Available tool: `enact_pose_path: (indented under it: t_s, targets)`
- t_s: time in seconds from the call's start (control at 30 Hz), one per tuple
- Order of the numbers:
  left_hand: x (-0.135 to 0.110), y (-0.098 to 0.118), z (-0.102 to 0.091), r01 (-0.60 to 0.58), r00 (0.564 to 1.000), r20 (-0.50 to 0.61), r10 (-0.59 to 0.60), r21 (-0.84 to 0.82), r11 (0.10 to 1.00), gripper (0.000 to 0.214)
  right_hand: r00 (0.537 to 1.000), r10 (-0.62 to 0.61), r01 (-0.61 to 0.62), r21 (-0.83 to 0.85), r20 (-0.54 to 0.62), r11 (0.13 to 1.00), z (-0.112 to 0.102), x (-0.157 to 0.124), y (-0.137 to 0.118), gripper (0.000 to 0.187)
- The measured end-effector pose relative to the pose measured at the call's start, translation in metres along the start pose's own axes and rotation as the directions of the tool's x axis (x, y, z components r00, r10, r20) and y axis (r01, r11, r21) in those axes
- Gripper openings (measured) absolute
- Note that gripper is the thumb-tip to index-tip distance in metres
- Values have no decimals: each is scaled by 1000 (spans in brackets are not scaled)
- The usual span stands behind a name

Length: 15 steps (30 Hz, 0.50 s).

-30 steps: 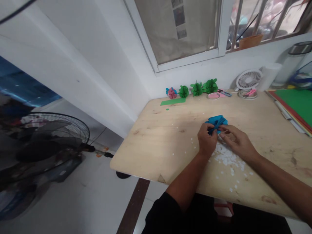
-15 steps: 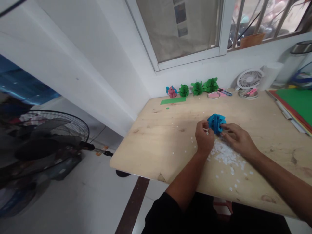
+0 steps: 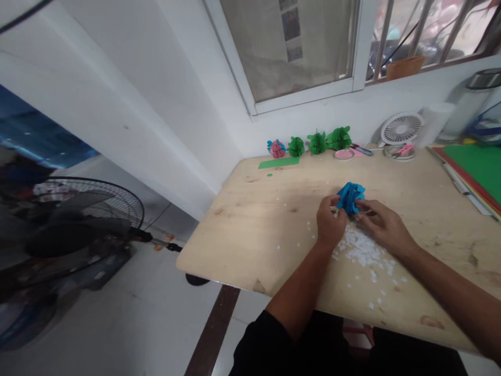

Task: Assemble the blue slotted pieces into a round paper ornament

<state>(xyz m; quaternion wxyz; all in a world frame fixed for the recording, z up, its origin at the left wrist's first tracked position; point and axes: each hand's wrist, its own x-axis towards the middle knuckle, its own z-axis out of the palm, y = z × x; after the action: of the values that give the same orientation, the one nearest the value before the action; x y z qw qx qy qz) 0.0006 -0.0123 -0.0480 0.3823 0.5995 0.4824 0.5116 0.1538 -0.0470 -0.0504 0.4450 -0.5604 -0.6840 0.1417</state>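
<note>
A blue folded-paper ball (image 3: pixel 349 198) with several flaps sits between my two hands, just above the wooden table (image 3: pixel 242 224). My left hand (image 3: pixel 331 220) pinches its left side with thumb and fingers. On the right side, my right hand (image 3: pixel 381 223) grips the paper edge between thumb and fingertips. Under and in front of the hands lies a heap of small white paper bits (image 3: pixel 362 248), with some scattered to the left and toward the table's front edge.
Along the wall stand a pink and blue paper figure (image 3: pixel 277 149) and several green ones (image 3: pixel 318 143). Near them lie a green paper strip (image 3: pixel 278 163), a cutter (image 3: pixel 362 150) and a small white fan (image 3: pixel 402 128). Coloured sheets (image 3: pixel 473 167) are stacked at right; a large floor fan (image 3: pixel 90 219) stands left.
The blue paper ball has turned and tilted a little, so its flaps show differently. My left hand has shifted slightly right with it; my right hand stays nearly in place.
</note>
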Motion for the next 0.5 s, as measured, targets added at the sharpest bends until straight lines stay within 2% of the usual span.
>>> enact_pose_path:
  t_s: [0.2, 0.5]
  targets:
    - [-2, 3, -1, -42, 999, 25, 42, 5, 999, 35, 1000, 21, -22, 39, 20, 999, 0, -1, -2, 35]
    - [-1, 4, 2, 2, 1000, 5, -2, 8, 1000, 35, 999, 18, -19, 47, 32, 999, 2, -1, -3, 35]
